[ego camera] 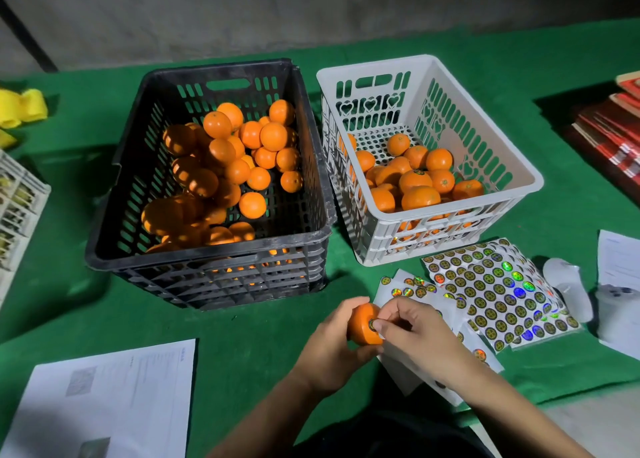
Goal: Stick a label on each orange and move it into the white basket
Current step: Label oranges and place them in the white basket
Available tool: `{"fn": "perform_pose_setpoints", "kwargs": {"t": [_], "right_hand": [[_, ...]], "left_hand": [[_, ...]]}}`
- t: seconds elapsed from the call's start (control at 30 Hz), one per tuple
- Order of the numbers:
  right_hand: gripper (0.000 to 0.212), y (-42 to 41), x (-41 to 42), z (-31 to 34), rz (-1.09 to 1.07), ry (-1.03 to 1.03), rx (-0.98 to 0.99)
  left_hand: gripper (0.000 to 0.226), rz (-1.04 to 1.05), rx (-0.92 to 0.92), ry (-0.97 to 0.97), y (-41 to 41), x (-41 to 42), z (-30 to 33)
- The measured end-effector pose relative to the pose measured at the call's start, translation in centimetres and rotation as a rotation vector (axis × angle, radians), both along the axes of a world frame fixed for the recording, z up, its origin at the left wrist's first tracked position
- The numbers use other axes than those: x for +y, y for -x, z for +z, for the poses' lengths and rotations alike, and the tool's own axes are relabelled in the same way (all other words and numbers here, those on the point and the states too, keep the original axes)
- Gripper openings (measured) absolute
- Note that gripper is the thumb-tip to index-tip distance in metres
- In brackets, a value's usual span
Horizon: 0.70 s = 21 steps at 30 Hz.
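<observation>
Head view: labelling step in hand. Left hand point(332, 347) grips one orange point(362, 323) from the side, just above the green tabletop point(242, 319), in front of the black crate point(207, 260). Right hand point(412, 329) has its fingers curled and its fingertips on a round label point(372, 324) on the orange's right face, pressing or pinching it down. Whether the label is fully stuck cannot be told.

Judged next: smooth the label flat, then carry the orange up and right over the near wall of the white basket point(433, 239) and set it among the oranges already there. The basket sits just beside the crate, on its right. The crate holds a big pile, so a lot of the task is left.

Sticker sheets point(495, 291) lie fanned beside the right hand, near the basket's front.

Hard to make out: the print on the labels is too small. Only a few basket oranges show a label; the rest may be turned away. The right hand covers part of a used sheet. Papers point(114, 398) at lower left, a yellow object point(24, 106) at far left, red stacked items point(613, 135) at right and a pale object point(568, 288) by the sheets are cut off or unclear.
</observation>
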State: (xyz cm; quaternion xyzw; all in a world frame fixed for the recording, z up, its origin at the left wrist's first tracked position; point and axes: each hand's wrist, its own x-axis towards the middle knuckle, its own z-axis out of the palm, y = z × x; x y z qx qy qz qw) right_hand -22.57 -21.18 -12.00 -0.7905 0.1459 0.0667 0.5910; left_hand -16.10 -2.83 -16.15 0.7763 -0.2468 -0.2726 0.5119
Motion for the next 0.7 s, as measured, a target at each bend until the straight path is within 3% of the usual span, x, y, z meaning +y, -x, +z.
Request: {"fn": "perform_pose_setpoints", "kwargs": {"t": [0.13,0.3,0.4,0.6,0.7], "right_hand": [[0.022,-0.5,-0.1,0.9,-0.005,-0.016,0.012],[0.022,-0.8,-0.4,2.4,0.003,-0.109,0.040],[0.012,-1.0,-0.4,3.0,0.034,-0.117,0.006],[0.009,-1.4,0.0,3.7,0.116,-0.098,0.040],[0.013,-1.6,0.4,3.7,0.062,-0.200,0.045]], "left_hand": [[0.074,0.035,0.026,0.046,-0.1,-0.1,0.9],[0.057,0.011,0.317,0.215,-0.3,0.6,2.3],[0.042,0.134,0.471,0.329,-0.2,0.7,2.4],[0.034,0.250,0.598,0.361,-0.2,0.5,2.1],[0.035,0.284,0.642,0.345,-0.4,0.4,2.0]]}}
